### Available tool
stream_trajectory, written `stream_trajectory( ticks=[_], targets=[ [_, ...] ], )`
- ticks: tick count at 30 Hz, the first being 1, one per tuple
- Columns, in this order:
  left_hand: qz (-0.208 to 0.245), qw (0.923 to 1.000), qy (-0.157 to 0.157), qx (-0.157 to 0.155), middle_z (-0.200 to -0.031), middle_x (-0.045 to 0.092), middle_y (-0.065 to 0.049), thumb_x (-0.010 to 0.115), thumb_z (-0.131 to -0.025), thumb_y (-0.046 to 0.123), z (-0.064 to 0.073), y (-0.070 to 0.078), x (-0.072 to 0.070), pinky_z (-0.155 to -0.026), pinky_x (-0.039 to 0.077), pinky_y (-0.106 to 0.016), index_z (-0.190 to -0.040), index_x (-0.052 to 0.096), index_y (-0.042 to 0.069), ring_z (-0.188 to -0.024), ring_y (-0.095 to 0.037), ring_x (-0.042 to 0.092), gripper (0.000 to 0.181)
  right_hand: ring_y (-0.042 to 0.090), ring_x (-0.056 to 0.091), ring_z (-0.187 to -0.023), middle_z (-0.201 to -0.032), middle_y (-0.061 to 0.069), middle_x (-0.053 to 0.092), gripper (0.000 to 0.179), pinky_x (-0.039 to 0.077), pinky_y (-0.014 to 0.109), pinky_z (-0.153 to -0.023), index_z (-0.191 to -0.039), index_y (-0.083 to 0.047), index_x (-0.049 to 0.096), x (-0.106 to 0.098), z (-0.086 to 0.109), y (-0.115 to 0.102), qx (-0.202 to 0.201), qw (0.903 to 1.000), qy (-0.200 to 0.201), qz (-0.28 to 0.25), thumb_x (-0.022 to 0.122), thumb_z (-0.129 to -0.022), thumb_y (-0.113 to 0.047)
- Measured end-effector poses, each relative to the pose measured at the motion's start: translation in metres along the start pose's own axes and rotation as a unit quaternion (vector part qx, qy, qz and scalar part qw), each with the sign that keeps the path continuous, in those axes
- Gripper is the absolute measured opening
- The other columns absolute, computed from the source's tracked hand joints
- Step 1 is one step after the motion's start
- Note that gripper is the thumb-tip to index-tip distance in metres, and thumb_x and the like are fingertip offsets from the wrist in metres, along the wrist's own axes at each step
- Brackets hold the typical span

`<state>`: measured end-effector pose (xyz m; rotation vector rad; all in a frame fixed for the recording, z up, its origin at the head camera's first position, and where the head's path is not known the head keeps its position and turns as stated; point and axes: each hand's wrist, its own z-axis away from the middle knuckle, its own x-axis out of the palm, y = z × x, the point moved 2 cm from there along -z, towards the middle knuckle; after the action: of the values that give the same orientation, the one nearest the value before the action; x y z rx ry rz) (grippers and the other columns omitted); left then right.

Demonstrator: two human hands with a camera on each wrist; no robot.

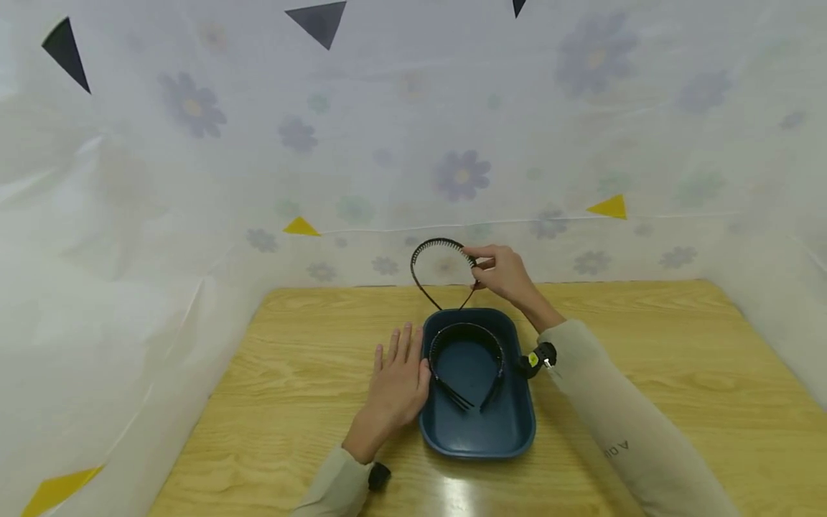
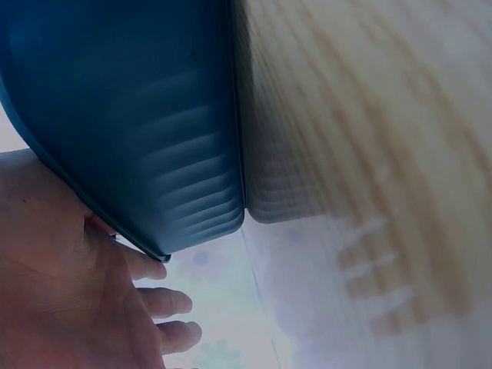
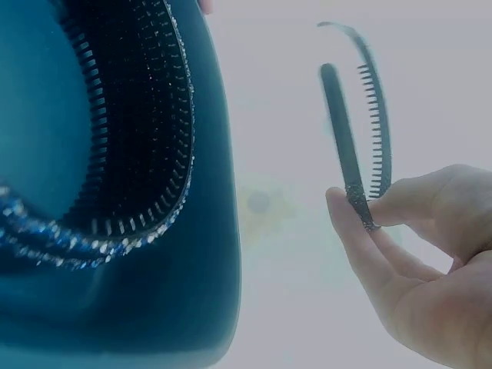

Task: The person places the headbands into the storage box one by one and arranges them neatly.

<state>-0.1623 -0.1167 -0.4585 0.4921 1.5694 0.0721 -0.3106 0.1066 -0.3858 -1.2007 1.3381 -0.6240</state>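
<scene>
My right hand (image 1: pixel 502 274) pinches a thin black toothed headband (image 1: pixel 441 241) by its right side, just past the far end of a dark blue tray (image 1: pixel 478 446). In the right wrist view thumb and fingertips close on the glittery part of this headband (image 3: pixel 382 127). Inside the tray several more black headbands (image 1: pixel 466 329) lie nested together, their ends toward me; the right wrist view shows blue and silver glitter on their edge. My left hand (image 1: pixel 397 384) lies along the tray's left side with straight fingers, its thumb side at the rim (image 2: pixel 100 219).
The tray stands on a wood-grain table (image 1: pixel 310 373). Behind the table hangs a pale flowered sheet (image 1: pixel 388 158) with yellow and dark triangles, and it also runs along both sides. A black wrist device (image 1: pixel 538 359) sits at the right cuff, beside the tray.
</scene>
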Motion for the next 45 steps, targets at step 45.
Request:
stream_trajectory(
  ticks=[45],
  targets=[
    [0.007,1.0000,0.000,-0.001,-0.171,0.014,-0.013,0.029,-0.111,0.031,0.000,0.003,0.000,-0.122,0.010,-0.062,-0.165,0.021,0.010,-0.157,-0.034,0.010,0.059,0.031,0.074,-0.077,-0.125,0.020,0.066,0.032,0.057,0.027,-0.052,-0.129,-0.002,0.072,-0.020,0.084,0.001,-0.074,0.9856,0.096,0.118,0.065,-0.098,0.002]
  ],
)
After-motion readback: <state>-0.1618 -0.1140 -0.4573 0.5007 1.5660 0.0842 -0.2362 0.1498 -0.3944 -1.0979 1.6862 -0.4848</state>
